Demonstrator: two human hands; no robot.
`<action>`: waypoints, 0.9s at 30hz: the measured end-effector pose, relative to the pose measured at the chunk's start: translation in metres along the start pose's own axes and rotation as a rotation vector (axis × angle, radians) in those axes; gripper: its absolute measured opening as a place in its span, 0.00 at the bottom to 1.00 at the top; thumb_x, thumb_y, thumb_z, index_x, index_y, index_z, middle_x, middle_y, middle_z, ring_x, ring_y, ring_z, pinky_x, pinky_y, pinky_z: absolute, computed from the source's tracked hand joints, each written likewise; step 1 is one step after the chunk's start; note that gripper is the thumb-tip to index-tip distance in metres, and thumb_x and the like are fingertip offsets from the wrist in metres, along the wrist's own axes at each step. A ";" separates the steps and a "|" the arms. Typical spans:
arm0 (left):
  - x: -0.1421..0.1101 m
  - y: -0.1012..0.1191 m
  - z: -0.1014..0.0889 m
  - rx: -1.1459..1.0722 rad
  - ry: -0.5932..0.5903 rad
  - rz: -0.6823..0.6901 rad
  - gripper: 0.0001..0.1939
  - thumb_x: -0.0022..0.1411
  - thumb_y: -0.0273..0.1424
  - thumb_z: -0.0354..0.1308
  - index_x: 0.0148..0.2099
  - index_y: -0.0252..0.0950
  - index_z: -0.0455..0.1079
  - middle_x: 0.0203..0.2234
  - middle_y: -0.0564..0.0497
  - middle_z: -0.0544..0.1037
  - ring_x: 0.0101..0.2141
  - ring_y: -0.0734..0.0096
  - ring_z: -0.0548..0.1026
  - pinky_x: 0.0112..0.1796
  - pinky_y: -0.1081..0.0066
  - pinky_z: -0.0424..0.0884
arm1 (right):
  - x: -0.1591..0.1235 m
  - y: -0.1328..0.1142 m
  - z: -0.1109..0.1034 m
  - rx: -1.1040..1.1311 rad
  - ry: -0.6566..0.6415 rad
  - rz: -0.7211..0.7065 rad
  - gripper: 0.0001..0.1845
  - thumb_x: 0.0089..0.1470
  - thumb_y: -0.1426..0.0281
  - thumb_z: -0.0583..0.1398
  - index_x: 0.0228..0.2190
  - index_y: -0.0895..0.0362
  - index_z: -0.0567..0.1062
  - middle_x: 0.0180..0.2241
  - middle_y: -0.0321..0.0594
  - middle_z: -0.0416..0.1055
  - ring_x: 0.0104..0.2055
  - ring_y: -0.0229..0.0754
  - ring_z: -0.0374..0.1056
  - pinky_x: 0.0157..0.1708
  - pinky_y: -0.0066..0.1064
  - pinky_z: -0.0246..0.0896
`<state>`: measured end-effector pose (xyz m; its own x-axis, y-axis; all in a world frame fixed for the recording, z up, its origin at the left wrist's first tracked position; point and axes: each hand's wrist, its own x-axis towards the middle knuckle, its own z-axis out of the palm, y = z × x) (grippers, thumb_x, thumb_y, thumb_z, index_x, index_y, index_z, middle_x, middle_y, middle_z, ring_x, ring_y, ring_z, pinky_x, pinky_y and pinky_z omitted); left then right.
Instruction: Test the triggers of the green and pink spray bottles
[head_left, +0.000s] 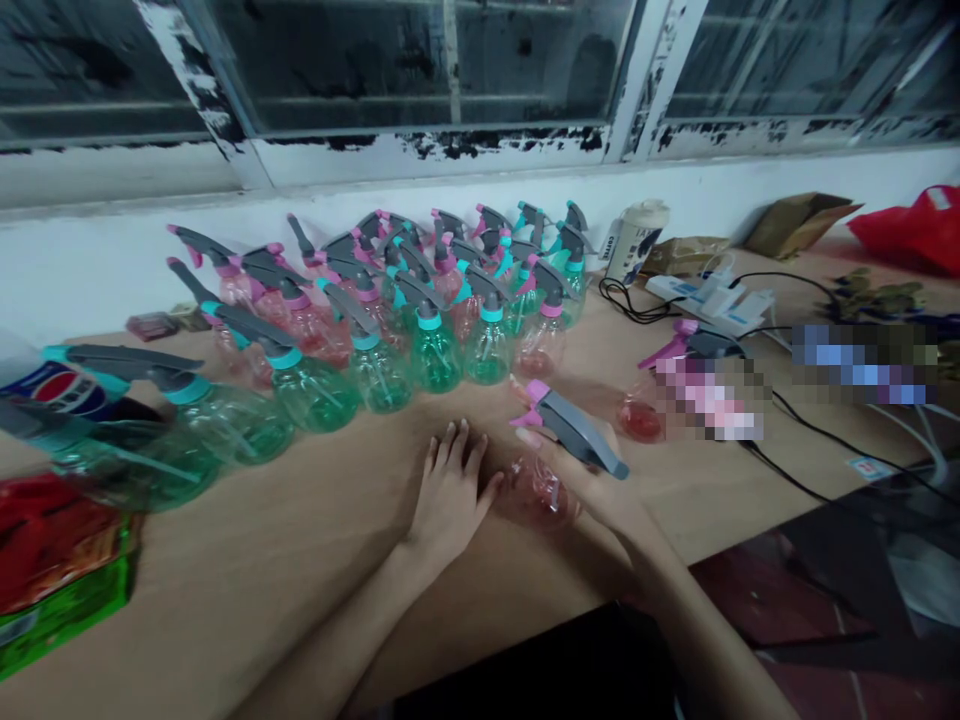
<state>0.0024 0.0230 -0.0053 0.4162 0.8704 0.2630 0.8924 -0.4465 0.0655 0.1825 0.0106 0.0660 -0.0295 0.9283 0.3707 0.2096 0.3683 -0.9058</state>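
Observation:
My right hand (592,490) is closed around a pink spray bottle (536,490) with a grey trigger head (574,430), held low over the wooden table (300,570). My left hand (450,490) lies flat on the table just left of the bottle, fingers stretched out and apart, thumb near the bottle's body. Behind both hands stands a dense group of green and pink spray bottles (420,320) with grey triggers, running from the far left to the middle of the table.
Another pink bottle (645,410) lies to the right beside black cables (787,420) and a white power strip (712,295). A white cup (634,240), brown paper bags (795,220) and a red bag (915,225) sit at the back right. Red and green packets (52,570) lie at the left.

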 end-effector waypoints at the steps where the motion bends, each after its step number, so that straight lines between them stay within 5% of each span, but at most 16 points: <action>1: 0.000 0.000 0.000 -0.004 0.000 0.002 0.22 0.66 0.38 0.50 0.57 0.31 0.65 0.60 0.34 0.62 0.62 0.48 0.58 0.58 0.47 0.56 | 0.000 0.000 0.000 0.002 0.002 -0.003 0.07 0.54 0.62 0.61 0.31 0.50 0.77 0.31 0.36 0.77 0.35 0.45 0.75 0.39 0.37 0.71; 9: 0.000 0.000 0.001 0.005 -0.009 -0.005 0.23 0.66 0.38 0.51 0.58 0.29 0.64 0.60 0.33 0.62 0.61 0.47 0.58 0.58 0.47 0.55 | 0.007 0.005 0.001 0.054 -0.023 -0.053 0.09 0.52 0.62 0.62 0.36 0.49 0.77 0.36 0.36 0.77 0.38 0.44 0.75 0.40 0.36 0.71; 18: 0.000 0.000 -0.001 -0.002 -0.010 0.002 0.23 0.66 0.39 0.51 0.58 0.30 0.64 0.60 0.35 0.62 0.61 0.48 0.58 0.58 0.47 0.56 | 0.003 0.016 0.005 -0.115 0.058 0.006 0.09 0.54 0.61 0.61 0.24 0.50 0.74 0.22 0.33 0.71 0.27 0.41 0.71 0.30 0.34 0.70; 27: 0.001 0.001 -0.002 0.011 -0.012 0.001 0.22 0.66 0.38 0.52 0.57 0.29 0.65 0.60 0.34 0.63 0.61 0.47 0.58 0.58 0.47 0.56 | 0.003 0.004 0.004 0.082 0.011 -0.047 0.11 0.52 0.64 0.63 0.39 0.50 0.76 0.36 0.36 0.77 0.37 0.42 0.75 0.38 0.35 0.71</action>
<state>0.0031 0.0231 -0.0034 0.4188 0.8726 0.2512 0.8940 -0.4448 0.0544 0.1791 0.0150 0.0627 -0.0266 0.9096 0.4147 0.1273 0.4146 -0.9011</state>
